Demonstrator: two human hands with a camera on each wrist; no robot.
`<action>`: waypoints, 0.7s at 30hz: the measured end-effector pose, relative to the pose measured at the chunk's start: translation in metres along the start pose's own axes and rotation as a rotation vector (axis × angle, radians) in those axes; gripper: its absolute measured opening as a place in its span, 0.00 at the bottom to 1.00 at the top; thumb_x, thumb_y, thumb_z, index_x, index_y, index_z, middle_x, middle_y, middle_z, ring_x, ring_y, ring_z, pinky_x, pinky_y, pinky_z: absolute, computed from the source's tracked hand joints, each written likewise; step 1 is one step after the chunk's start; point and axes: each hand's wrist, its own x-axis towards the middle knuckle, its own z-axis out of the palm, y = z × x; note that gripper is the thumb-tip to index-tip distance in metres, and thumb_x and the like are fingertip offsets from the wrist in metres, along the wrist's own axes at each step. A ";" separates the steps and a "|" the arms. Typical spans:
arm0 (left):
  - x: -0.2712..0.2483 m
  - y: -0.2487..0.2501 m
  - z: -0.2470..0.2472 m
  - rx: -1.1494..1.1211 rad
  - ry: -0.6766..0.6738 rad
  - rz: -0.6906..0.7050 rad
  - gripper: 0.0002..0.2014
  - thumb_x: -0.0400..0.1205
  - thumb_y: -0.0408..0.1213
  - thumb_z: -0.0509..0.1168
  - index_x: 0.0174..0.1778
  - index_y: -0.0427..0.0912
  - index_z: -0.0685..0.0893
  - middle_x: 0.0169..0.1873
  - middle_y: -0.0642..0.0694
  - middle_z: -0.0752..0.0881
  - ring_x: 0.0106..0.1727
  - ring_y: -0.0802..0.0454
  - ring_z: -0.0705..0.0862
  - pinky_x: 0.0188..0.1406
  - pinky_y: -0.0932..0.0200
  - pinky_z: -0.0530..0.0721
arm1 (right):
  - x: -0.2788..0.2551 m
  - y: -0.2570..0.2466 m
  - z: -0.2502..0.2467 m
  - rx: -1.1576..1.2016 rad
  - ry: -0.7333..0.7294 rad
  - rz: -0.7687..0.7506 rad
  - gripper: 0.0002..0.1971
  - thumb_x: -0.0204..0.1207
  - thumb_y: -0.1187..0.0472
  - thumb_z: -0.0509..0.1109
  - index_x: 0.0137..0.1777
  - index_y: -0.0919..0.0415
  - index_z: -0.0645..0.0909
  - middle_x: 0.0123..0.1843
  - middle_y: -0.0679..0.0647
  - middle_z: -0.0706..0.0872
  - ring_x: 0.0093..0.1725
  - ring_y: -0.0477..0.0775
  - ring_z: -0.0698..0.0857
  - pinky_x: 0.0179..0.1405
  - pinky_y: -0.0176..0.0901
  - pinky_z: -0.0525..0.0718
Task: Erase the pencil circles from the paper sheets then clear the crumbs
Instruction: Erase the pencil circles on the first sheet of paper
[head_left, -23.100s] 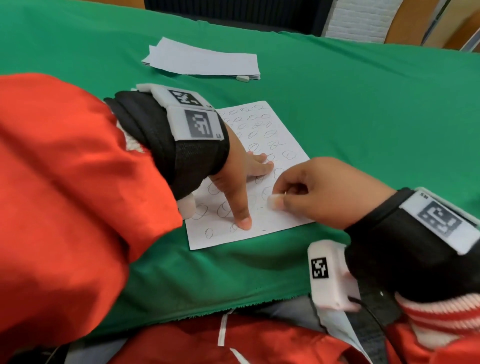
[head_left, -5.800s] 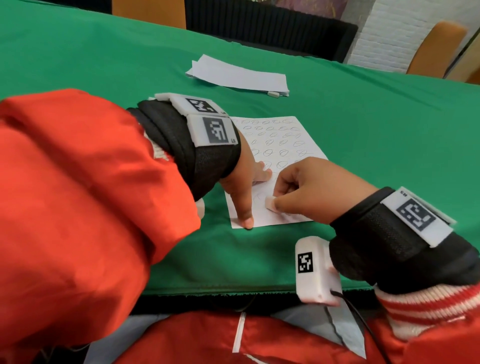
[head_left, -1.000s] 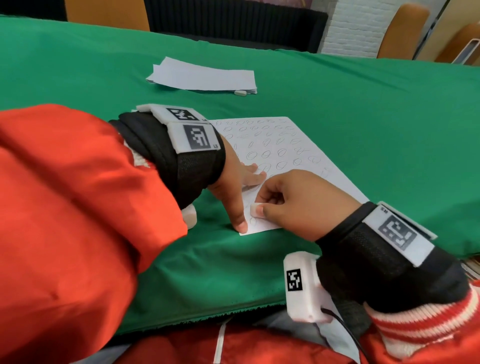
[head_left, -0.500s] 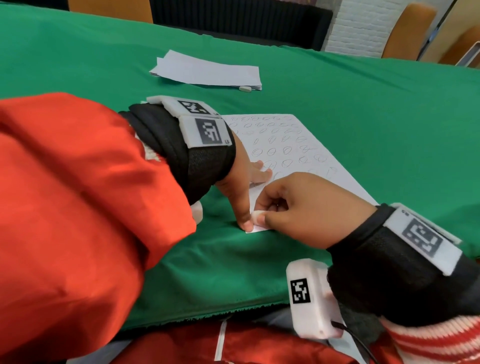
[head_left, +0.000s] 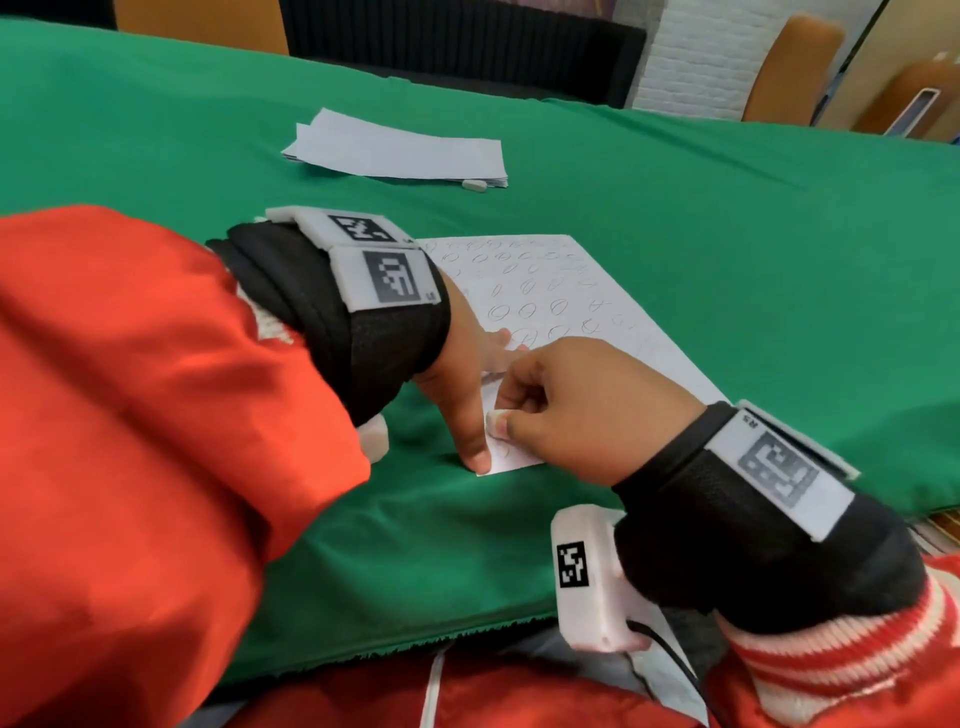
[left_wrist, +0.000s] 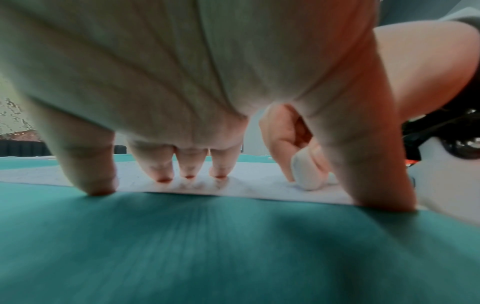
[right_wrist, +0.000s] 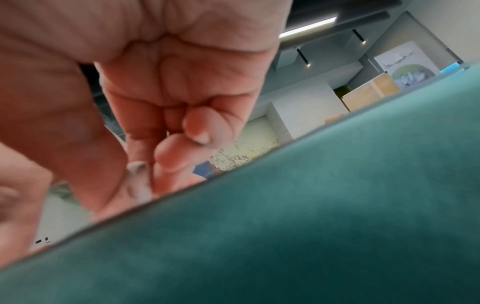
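A white paper sheet (head_left: 566, 291) with rows of pencil circles lies on the green cloth. My left hand (head_left: 462, 379) spreads over its near left part, straight fingertips (left_wrist: 163, 176) pressing the sheet flat and the thumb (head_left: 475, 452) at the near corner. My right hand (head_left: 571, 410) pinches a small white eraser (head_left: 492, 422) between thumb and curled fingers, its tip down on the paper just right of the left thumb. The eraser (left_wrist: 306, 174) also shows in the left wrist view, standing on the sheet (left_wrist: 233, 187). Circles near the hands look rubbed out.
A stack of white sheets (head_left: 400, 150) lies farther back on the green table cloth (head_left: 753, 249), with a second small eraser (head_left: 474, 184) at its near right edge. The table's near edge (head_left: 415, 644) is close to my body. Chairs stand behind the table.
The right hand with the eraser has kept rubbing in small strokes near the sheet's front left corner. The left hand holds its place on the paper.
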 end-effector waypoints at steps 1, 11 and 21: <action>0.000 0.000 0.000 -0.010 0.006 0.004 0.44 0.73 0.54 0.73 0.80 0.63 0.54 0.82 0.54 0.48 0.81 0.54 0.52 0.76 0.55 0.53 | 0.000 -0.001 -0.001 -0.003 -0.020 -0.014 0.07 0.73 0.56 0.69 0.34 0.48 0.77 0.31 0.42 0.79 0.34 0.41 0.76 0.32 0.30 0.72; 0.000 0.000 0.000 -0.002 -0.002 -0.019 0.46 0.73 0.54 0.73 0.81 0.64 0.49 0.83 0.52 0.39 0.83 0.55 0.43 0.78 0.54 0.46 | 0.000 0.003 -0.004 0.028 -0.030 -0.023 0.05 0.72 0.55 0.71 0.36 0.48 0.82 0.29 0.41 0.79 0.31 0.37 0.76 0.29 0.29 0.70; -0.001 0.001 0.000 -0.061 -0.043 -0.031 0.51 0.73 0.50 0.74 0.81 0.65 0.42 0.82 0.51 0.33 0.82 0.54 0.38 0.79 0.53 0.42 | 0.004 0.008 0.002 0.072 0.028 0.017 0.07 0.73 0.53 0.71 0.35 0.47 0.79 0.30 0.41 0.80 0.31 0.36 0.76 0.31 0.29 0.71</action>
